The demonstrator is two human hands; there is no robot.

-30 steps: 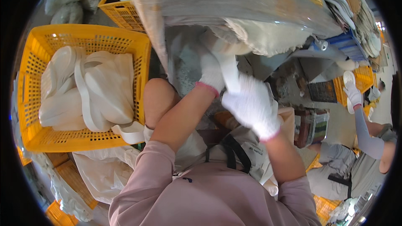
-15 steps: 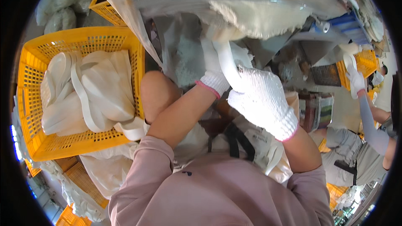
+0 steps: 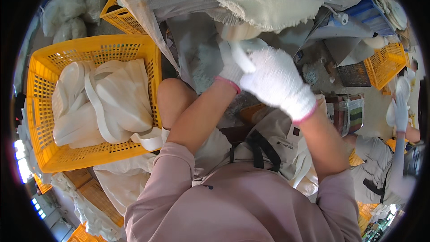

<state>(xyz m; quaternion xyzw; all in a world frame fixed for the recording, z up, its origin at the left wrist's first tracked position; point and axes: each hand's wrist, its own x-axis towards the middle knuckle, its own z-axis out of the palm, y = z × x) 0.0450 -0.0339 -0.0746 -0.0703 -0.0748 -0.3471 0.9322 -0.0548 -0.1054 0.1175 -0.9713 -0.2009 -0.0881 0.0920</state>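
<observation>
Cream woven strap (image 3: 236,53), flat and limp, clenched in both knit-gloved hands: left hand (image 3: 231,69), right hand (image 3: 277,83).

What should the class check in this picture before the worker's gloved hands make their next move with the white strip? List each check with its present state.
1. Right hand gloved, closed on white strip: ok.
2. Left hand on the strip: cannot tell, partly hidden.
3. Strip's far end visible: not ok, it runs under the cloth pile.
4. Yellow basket beside the left knee, holding folded white pieces: ok.
5. Co-worker's hand apart from the hands: ok.
</observation>
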